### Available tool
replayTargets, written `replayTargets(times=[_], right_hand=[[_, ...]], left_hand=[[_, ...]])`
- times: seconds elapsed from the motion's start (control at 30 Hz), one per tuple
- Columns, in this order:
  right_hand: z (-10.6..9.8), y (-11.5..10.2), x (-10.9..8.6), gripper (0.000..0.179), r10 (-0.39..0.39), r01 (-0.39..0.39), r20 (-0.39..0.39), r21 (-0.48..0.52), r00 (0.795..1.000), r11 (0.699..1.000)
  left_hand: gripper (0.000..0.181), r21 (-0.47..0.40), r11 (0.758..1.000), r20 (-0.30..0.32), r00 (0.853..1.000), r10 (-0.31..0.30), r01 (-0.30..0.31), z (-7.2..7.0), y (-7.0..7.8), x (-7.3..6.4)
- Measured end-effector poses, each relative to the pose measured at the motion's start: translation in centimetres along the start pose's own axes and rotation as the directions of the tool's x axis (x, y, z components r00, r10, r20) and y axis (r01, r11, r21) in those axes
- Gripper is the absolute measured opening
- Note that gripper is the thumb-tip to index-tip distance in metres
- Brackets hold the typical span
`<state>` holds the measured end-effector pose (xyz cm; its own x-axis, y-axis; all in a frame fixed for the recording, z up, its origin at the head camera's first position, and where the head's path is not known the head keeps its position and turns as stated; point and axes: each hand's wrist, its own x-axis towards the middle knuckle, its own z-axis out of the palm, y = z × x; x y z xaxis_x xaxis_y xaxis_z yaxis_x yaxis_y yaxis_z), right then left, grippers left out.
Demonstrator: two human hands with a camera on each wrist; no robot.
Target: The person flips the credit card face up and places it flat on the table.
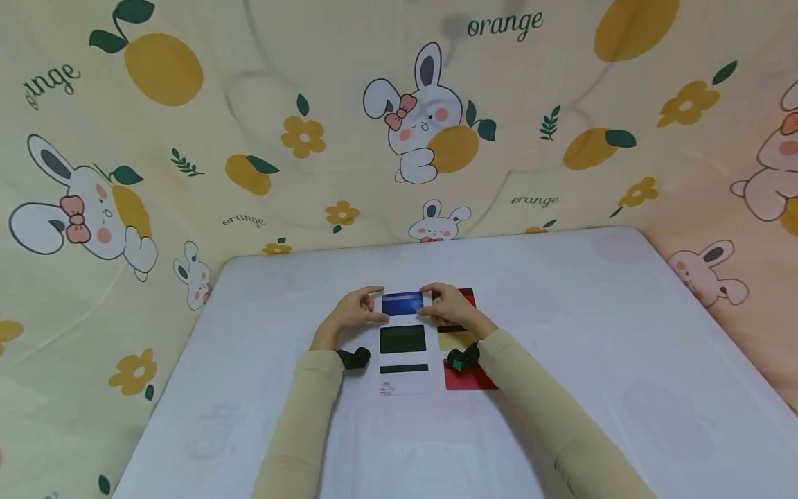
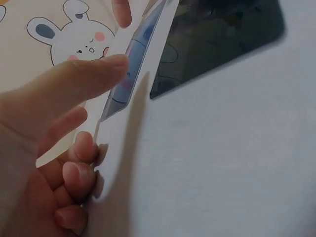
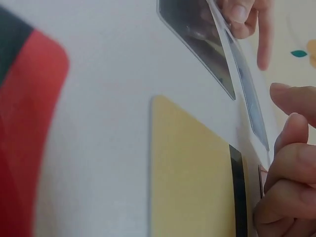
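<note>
A blue card (image 1: pixel 402 305) with a pale stripe lies at the top of the left column of cards. My left hand (image 1: pixel 357 310) holds its left end, thumb at the near corner and index finger at the far one. From the other side my right hand (image 1: pixel 455 306) grips the right end in the same way, partly covering a red card (image 1: pixel 467 296) behind it. Just nearer lies a dark card (image 1: pixel 402 339). In the right wrist view, a yellow card (image 3: pixel 192 173) with a black stripe lies beside the right hand's curled fingers (image 3: pixel 284 205).
A white card (image 1: pixel 408 382) with a black stripe lies nearest in the left column. Another red card (image 1: pixel 472 379) lies in the right column, partly under the right wrist's camera (image 1: pixel 464 357). The white table (image 1: pixel 561 298) meets a printed cloth (image 1: pixel 349 180) at the back and sides.
</note>
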<state>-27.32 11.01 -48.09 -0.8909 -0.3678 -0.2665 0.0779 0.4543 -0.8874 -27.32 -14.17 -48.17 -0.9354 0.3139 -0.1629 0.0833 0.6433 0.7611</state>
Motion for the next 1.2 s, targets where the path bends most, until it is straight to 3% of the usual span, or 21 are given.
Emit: replayTargets(times=[0.5,0.9,1.2], right_hand=[[0.21,0.53,0.36,0.064,0.048,-0.048,-0.013,-0.031,0.999,0.998],[0.54,0.39,0.14,0.060,0.058,-0.059,-0.037,-0.026,0.998,0.998],[0.43,-0.27,0.46,0.056,0.062,-0.064,-0.022,-0.098,0.998,0.993]], left_hand=[[0.064,0.028,0.994,-0.038,0.994,-0.106,0.107,0.78,0.09,0.20],[0.062,0.081,0.991,-0.040,0.994,-0.102,0.105,0.84,0.34,0.17],[0.057,0.083,0.989,-0.055,0.992,-0.115,0.119,0.65,0.48,0.10]])
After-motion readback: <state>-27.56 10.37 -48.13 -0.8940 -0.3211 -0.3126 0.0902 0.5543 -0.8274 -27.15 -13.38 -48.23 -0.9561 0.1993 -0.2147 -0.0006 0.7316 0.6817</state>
